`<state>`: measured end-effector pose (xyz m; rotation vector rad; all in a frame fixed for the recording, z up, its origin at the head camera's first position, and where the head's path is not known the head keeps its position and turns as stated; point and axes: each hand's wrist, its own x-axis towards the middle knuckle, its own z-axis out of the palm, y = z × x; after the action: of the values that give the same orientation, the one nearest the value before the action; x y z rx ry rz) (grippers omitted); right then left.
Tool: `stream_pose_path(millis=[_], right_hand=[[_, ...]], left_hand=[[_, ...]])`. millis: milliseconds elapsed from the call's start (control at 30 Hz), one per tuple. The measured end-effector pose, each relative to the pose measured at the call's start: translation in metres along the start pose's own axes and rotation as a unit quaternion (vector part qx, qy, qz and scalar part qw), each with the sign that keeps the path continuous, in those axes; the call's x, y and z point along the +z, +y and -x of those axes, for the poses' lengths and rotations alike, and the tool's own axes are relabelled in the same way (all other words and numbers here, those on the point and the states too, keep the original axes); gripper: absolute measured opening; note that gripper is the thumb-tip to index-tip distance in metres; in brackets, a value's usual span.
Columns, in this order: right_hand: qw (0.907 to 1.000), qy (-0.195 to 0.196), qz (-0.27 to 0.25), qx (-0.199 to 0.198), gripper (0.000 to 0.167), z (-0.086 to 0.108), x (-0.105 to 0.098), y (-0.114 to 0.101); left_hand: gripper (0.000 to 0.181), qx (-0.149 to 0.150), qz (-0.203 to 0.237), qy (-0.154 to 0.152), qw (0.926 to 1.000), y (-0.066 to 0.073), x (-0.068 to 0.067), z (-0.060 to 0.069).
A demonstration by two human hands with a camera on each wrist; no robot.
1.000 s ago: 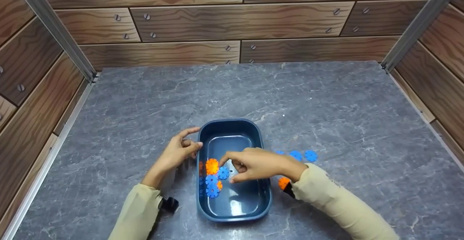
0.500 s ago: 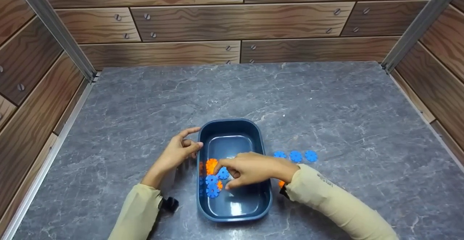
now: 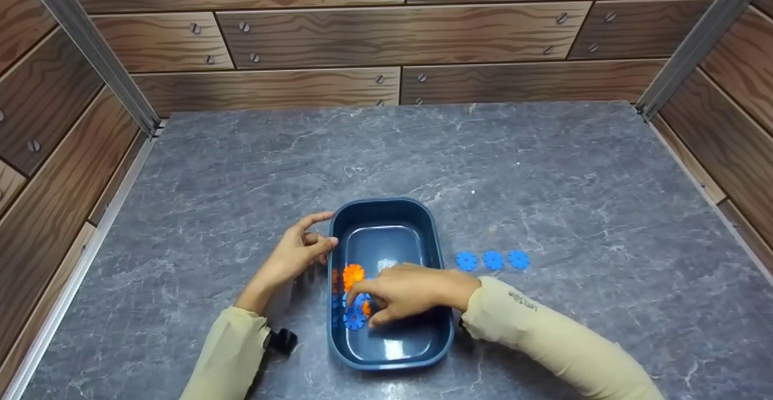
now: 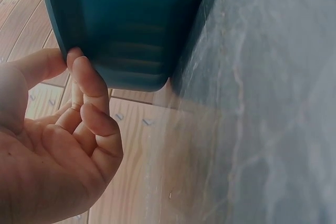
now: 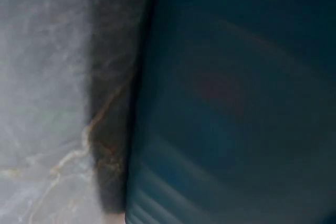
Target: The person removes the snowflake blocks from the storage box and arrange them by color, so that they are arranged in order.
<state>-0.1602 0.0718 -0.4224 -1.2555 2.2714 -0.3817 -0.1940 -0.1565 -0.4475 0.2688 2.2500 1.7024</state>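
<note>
A dark blue plastic tub (image 3: 386, 203) stands on the table with several notched plastic discs along its left side. My left hand (image 3: 290, 258) pinches the tub's left rim between thumb and fingers, as the left wrist view shows on the teal wall (image 4: 126, 35). Inside the tub, my right hand (image 3: 404, 294) hovers over or touches the blue discs (image 3: 354, 318), thumb and index finger apart. An orange disc (image 3: 353, 276) lies just beyond the index finger. Another orange disc (image 3: 366, 309) shows partly between that finger and the thumb. The right wrist view shows only the tub's outer wall (image 5: 220, 129).
Right of the tub, blue discs (image 3: 493, 260) lie in a short row on the grey marbled table (image 3: 386, 152). Wood-patterned walls (image 3: 398, 37) enclose the back and sides. A black strap piece (image 3: 282, 341) sits by the left sleeve.
My right hand has moved toward the near left inside the tub, over the blue discs. Its sleeve now hides the orange disc right of the tub. My left hand stays put.
</note>
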Motion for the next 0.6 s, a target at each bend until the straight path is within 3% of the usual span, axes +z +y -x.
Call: stream_pose_path(millis=[600], right_hand=[[0.9995,-0.011,0.026,0.011,0.04,-0.011,0.012,-0.001]], left_hand=[[0.052,0.001,-0.003,-0.003,1.0,0.0,0.0,0.001]])
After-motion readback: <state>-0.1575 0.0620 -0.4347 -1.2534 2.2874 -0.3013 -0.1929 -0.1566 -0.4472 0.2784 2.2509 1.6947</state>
